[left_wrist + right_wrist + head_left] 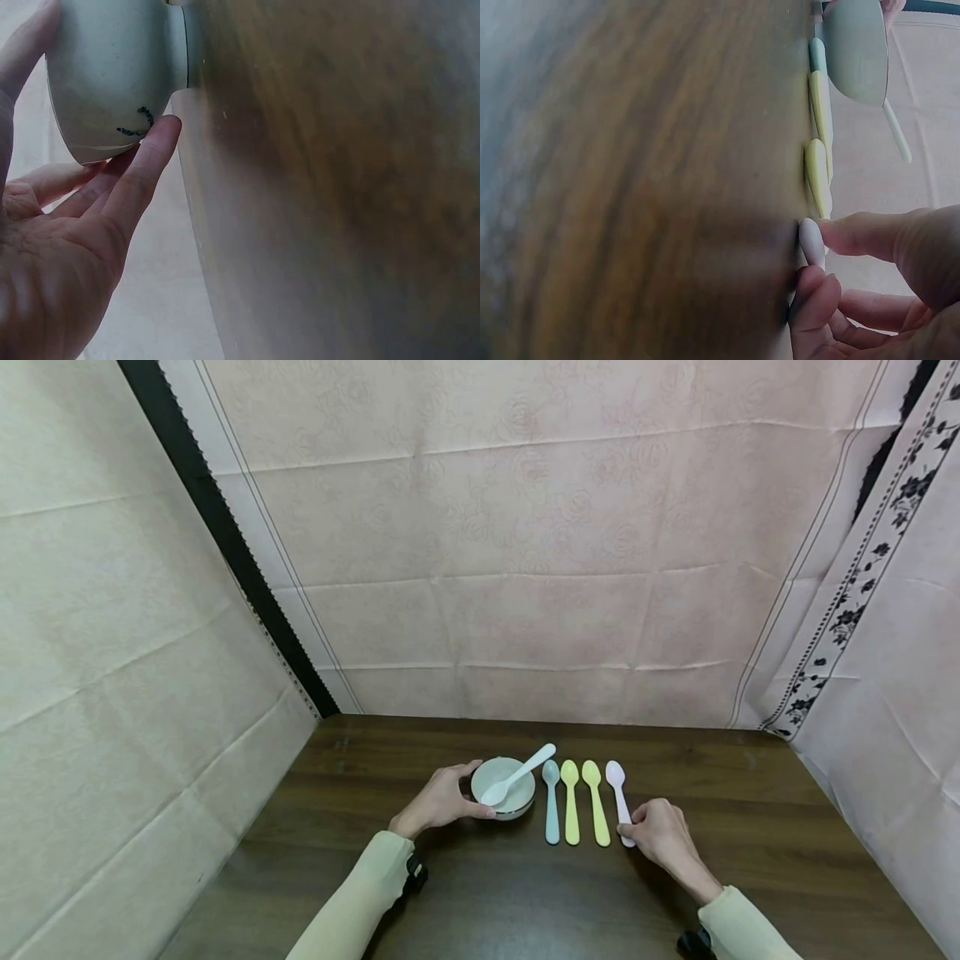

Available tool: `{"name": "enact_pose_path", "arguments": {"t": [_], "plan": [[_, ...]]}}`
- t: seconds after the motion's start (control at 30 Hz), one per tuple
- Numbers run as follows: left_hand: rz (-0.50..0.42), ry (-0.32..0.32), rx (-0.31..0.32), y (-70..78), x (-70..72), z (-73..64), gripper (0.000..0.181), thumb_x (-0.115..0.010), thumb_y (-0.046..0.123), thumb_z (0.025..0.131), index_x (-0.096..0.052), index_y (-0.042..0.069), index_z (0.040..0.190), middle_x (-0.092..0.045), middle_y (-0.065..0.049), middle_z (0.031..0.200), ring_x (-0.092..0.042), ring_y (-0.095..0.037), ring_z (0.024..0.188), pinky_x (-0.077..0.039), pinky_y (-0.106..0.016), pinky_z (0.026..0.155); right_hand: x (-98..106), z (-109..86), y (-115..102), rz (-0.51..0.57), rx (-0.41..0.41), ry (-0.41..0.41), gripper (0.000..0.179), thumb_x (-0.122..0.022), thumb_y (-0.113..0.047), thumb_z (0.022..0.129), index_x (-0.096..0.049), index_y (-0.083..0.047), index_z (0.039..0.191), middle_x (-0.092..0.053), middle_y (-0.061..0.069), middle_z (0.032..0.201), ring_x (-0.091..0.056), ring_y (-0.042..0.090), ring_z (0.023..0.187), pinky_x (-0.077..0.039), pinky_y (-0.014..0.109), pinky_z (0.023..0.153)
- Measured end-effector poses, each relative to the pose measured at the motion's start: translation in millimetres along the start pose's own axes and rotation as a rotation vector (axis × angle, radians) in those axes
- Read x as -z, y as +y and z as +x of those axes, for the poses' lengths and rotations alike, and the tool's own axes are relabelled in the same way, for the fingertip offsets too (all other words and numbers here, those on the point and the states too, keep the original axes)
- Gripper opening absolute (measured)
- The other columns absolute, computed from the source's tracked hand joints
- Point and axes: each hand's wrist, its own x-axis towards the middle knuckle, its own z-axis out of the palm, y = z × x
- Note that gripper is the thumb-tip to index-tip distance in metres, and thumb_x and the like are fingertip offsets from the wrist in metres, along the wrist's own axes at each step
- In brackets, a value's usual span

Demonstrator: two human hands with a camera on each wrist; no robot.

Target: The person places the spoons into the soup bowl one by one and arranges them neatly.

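Bowl (489, 772) on table (540, 910): is standing rim up on the brown wooden table, near its middle, at the left end of a spoon row.
Two-handed work: seems to be at the step of taking hold of the pale lilac spoon (618, 787) while the bowl is being steadied; any lift would be calling for a firm pinch at the handle end and a quiet bowl.
Left hand (441, 798): is gripping the bowl's left side; thumb and fingers are spreading wide apart, curving about the wall.
Right hand (664, 835): is pinching the handle end of the pale lilac spoon; thumb and finger are closing nearly together, only the thin handle separating them.
White spoon (528, 766): is leaning in the bowl, its handle reaching past the far right rim.
Light blue spoon (552, 808): is lying just beside the bowl, handle pointing toward the person.
Two yellow spoons (572, 808) (598, 810): are lying side by side between the light blue and pale lilac ones.
Lilac handle tip: is resting on or just above the wood; cannot tell which.
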Motion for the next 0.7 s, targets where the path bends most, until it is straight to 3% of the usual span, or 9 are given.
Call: {"name": "enact_pose_path", "arguments": {"t": [0.7], "plan": [[0.023, -0.012, -0.015, -1.3, -0.9, 2.1, 0.108, -0.098, 0.043, 0.081, -0.045, -0.001, 0.164, -0.056, -0.022, 0.163, -0.056, -0.038, 0.148, -0.047, -0.061, 0.122, -5.2, 3.7, 5.0, -0.001, 0.018, 0.001, 0.015, -0.086, -0.013, 0.086, -0.08, -0.005, 0.074, -0.071, 0.003, 0.067, -0.055, 0.019, 0.066, -0.044, 0.032, 0.06]]}}
